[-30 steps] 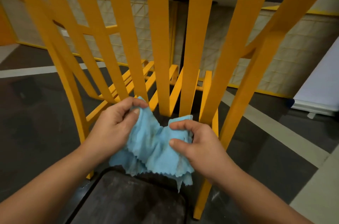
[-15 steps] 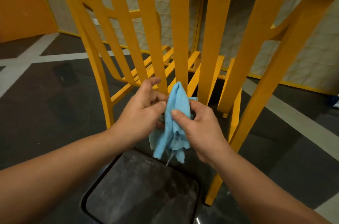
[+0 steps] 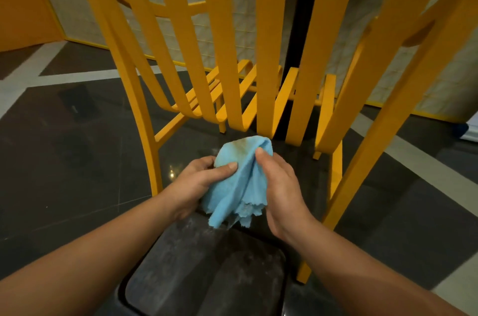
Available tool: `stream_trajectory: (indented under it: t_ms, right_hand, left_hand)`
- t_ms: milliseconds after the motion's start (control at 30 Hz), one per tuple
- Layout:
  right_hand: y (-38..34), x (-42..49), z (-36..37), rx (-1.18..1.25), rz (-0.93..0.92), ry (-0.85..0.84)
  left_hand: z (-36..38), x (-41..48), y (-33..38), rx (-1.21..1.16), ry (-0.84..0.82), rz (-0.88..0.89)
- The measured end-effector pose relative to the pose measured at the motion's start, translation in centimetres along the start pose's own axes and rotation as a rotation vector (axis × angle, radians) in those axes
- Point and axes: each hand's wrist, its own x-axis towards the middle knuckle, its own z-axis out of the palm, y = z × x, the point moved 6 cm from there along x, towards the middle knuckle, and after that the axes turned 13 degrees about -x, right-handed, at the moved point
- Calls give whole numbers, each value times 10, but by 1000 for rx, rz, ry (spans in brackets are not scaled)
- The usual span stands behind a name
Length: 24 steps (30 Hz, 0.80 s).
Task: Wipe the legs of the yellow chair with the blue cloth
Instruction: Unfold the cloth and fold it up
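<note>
I hold the crumpled light-blue microfibre cloth (image 3: 239,178) in both hands, in front of the yellow slatted wooden chair (image 3: 263,52) and just above a dark, dusty, rounded-square panel (image 3: 207,271). My left hand (image 3: 196,183) has its grip closed on the cloth's left side, thumb pressed across the fabric. My right hand (image 3: 282,186) pinches the upper right fold between thumb and fingers. A brownish stain marks the top of the cloth. The cloth touches no chair leg; the nearest yellow rear leg (image 3: 336,173) stands to its right on the dark tiled floor (image 3: 64,173).
</note>
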Motion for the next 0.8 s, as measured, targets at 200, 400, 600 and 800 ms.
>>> stream_trajectory:
  t_ms: [200, 400, 600, 800]
  right_hand:
    - [36, -3, 9, -198, 71, 61]
    - [83, -3, 13, -425, 107, 138]
    - [130, 4, 20, -482, 114, 215]
    - [186, 5, 27, -664, 222, 242]
  left_hand:
    - [-21, 6, -13, 142, 74, 34]
    - [-55, 21, -38, 298, 84, -5]
    - [-77, 27, -74, 577, 87, 34]
    - [-86, 30, -116, 820, 46, 36]
